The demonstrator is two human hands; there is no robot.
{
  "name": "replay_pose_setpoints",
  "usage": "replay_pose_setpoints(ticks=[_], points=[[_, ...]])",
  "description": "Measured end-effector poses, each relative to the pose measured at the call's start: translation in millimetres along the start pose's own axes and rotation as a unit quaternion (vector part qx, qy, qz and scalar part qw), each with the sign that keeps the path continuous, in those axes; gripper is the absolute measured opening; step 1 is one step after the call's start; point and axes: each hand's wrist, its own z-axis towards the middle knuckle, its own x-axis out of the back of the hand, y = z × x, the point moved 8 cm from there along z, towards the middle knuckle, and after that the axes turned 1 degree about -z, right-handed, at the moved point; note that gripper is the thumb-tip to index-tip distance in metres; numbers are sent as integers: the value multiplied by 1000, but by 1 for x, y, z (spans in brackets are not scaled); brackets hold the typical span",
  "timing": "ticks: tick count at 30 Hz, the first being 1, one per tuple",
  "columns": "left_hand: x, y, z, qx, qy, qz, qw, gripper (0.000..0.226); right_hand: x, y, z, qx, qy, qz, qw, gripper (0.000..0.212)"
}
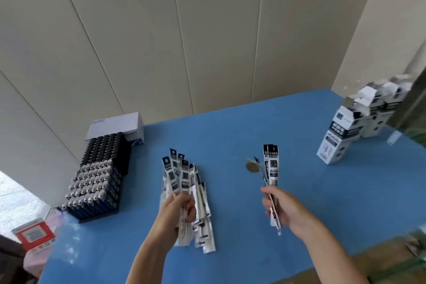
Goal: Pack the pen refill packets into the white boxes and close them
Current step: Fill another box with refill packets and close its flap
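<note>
At the far left edge a red-framed card (pixel 34 234) lies just off the blue table (pixel 232 131), and on the table's left side stands a block of small dark cylinders (pixel 96 180) packed in trays, with a white carton (pixel 117 125) behind it against the wall. Right of these, the left hand (pixel 178 211) has its fingers curled round the lower part of a thick fan of pen refill packets (pixel 182 182), whose tops splay upward above the table. A small brownish disc (pixel 252 166) sits on the table between the two hands. The right hand (pixel 280 208) pinches a thin batch of packets (pixel 270 166), only a few, upright between thumb and curled fingers, apart from the larger bundle. At the far right, well away from both hands, the white boxes (pixel 338 140) stand upright in a cluster, their top flaps open. The step in hand appears to be counting off a portion from the main bundle. The next move would likely call for squaring that batch so its edges align, then carrying it across to an open box and sliding it in end first.
</note>
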Motion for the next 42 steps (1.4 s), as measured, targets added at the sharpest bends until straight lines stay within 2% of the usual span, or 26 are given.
replay_pose_setpoints(ticks=[5, 11, 14, 17, 21, 25, 29, 33, 36, 39, 42], points=[[-88, -29, -3, 54, -33, -105, 992, 14, 59, -8, -27, 35, -4, -33, 999, 30], [-184, -46, -13, 62, -59, -74, 994, 32, 136, -14, -50, 48, 21, -48, 997, 32], [-227, -47, -16, 70, -67, -60, 993, 38, 172, -24, -59, 76, 36, -109, 990, 37], [-265, -41, -19, 61, -89, -26, 994, 41, 205, -30, -60, 84, 58, -173, 980, 39], [-304, -31, -12, 36, -126, -16, 991, 38, 243, -37, -55, 96, 85, -199, 972, 48], [-332, -23, 5, 15, -124, 10, 992, 31, 265, -52, -44, 129, 93, -184, 970, 32], [-358, -22, 31, 4, -99, 76, 992, 26, 279, -53, -17, 112, 109, -253, 955, 35], [-346, -26, 59, 10, -11, 68, 998, 23, 294, -52, -3, 91, 124, -261, 953, 44], [-332, -42, 72, 38, 17, 105, 994, 21, 282, -42, 5, 67, 76, -311, 945, 43], [-326, -72, 77, 78, 23, 212, 974, 17, 260, -21, 20, 43, 34, -370, 928, 38], [-326, -92, 71, 93, 31, 252, 963, 30, 250, -15, 24, 56, 33, -443, 894, 37]])
